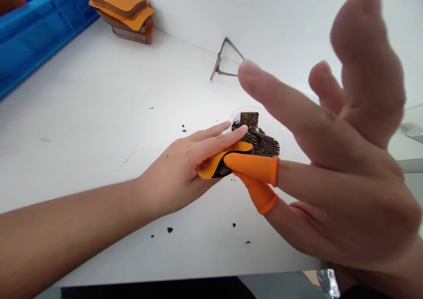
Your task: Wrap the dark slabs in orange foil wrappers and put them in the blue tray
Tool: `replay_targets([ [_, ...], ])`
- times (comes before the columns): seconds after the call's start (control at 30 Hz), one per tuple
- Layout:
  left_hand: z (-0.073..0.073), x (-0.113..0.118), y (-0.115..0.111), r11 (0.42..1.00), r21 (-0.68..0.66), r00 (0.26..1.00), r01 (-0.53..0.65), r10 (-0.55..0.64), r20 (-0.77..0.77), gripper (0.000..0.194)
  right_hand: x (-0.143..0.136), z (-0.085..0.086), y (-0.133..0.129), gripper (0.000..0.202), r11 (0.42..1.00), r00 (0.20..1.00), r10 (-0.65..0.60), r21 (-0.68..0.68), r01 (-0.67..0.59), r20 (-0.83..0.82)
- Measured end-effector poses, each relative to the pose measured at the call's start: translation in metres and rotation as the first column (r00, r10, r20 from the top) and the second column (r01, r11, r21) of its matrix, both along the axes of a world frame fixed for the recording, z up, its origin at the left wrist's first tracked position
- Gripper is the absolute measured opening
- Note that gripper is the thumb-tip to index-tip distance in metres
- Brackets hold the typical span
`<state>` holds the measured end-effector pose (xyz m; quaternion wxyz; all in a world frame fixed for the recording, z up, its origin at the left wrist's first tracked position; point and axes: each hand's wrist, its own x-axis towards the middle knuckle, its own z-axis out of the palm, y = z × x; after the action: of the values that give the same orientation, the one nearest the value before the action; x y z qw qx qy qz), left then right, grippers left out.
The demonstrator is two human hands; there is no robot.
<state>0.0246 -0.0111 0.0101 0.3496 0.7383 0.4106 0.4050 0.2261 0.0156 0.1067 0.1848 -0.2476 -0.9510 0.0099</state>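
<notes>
My left hand [188,160] is wrapped round a small orange packet [211,164], bowing its mouth open towards the right. My right hand [343,175] wears orange finger cots [254,167] on thumb and index finger; the other fingers are raised. Those two tips pinch together at the packet's mouth, where a dark brown flat piece [223,171] shows, partly hidden by them and the packet. Just behind the packet, a clear round dish [282,134] holds a fanned stack of thin dark brown pieces [264,142] and one square piece [249,119] lying flatter.
A pile of orange packets [120,8] stands at the back left beside a blue crate [42,30]. Folded-open glasses [220,63] lie towards the back. Dark crumbs [169,230] are scattered over the white table [89,127], whose front edge runs along the bottom.
</notes>
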Motion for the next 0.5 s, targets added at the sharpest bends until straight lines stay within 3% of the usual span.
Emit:
replay_targets([
  [0.1,-0.002,-0.001,-0.001,0.998,0.05,0.999,-0.024,0.026,-0.027,0.052,0.005,-0.007,0.003,0.017,0.995,0.996,0.049,0.078,-0.055,0.072],
  [0.33,0.0,-0.003,-0.001,0.99,0.135,0.999,-0.037,0.041,-0.027,0.036,0.001,-0.013,0.006,0.031,0.979,0.99,0.138,-0.154,-0.135,0.008],
  [0.5,-0.004,-0.003,0.001,0.987,0.16,1.0,-0.011,0.008,0.018,0.034,0.014,-0.009,0.01,0.048,0.983,0.994,0.077,-0.158,-0.089,-0.084],
])
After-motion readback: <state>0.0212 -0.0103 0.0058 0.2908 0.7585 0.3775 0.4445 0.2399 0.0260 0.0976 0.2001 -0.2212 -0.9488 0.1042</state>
